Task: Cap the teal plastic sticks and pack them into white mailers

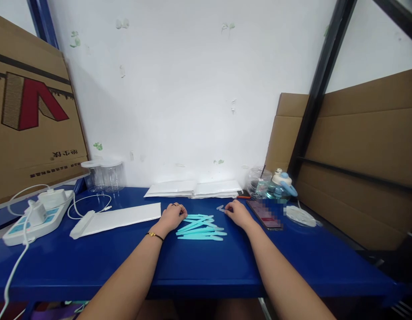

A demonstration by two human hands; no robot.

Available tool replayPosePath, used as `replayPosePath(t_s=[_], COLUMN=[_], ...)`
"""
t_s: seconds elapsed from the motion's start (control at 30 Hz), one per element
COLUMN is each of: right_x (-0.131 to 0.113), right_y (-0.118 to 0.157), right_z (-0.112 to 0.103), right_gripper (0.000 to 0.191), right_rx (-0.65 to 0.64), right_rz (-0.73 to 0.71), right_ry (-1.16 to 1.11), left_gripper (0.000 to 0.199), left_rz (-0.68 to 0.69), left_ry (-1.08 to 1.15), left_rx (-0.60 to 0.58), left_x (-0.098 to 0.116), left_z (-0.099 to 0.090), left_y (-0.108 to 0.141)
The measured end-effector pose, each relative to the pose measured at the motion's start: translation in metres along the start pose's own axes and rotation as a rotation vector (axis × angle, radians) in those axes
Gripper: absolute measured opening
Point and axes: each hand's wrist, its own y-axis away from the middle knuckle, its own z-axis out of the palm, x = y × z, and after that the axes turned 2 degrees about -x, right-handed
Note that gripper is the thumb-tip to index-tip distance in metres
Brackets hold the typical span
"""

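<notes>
Slim turquoise sticks (201, 230), shaped like eyebrow razors with paler right ends, lie in a loose pile on the blue table (206, 262). At the pile's upper left is my left hand (173, 216), fingers curled together, close to the stick ends; what they hold, if anything, is hidden. My right hand (237, 212) rests beyond the pile's upper right, fingers pinched together. Small clear plastic pieces (220, 208) lie by its fingertips, and one seems to be between them. A white flat packet (122, 220) lies left of my left hand.
White folded sheets (192, 189) lie against the wall. At right are a phone (264, 214), a clear container (258, 182), a bottle (281, 184) and a white round item (301, 216). A power strip (42, 218), cables and clear jars (111, 175) stand left. Cardboard (35, 111) flanks the table.
</notes>
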Motion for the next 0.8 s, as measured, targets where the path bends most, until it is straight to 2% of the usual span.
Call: replayPosePath(t_s=[0.2,0.4,0.53,0.63,0.8], right_x=[-0.007,-0.014,-0.024,-0.035,-0.045], right_y=[0.001,0.003,0.002,-0.001,-0.003], right_z=[0.011,0.010,0.014,0.018,0.021], right_gripper=[0.004,0.019,0.018,0.024,0.015], right_rx=[-0.088,-0.162,-0.104,-0.045,-0.104], right_rz=[-0.018,-0.089,-0.082,-0.086,-0.179], right_ry=[0.031,0.030,0.082,0.135,0.170], left_gripper=[0.014,0.011,0.011,0.012,0.012], left_rz=[0.012,0.038,0.023,0.013,0.003], left_ry=[0.023,0.094,0.084,0.082,0.093], left_rx=[0.018,0.079,0.073,0.083,0.094], left_x=[0.001,0.001,0.002,0.003,0.002], left_z=[-0.004,-0.003,-0.003,-0.004,-0.004], left_y=[-0.001,-0.002,-0.002,-0.002,-0.002])
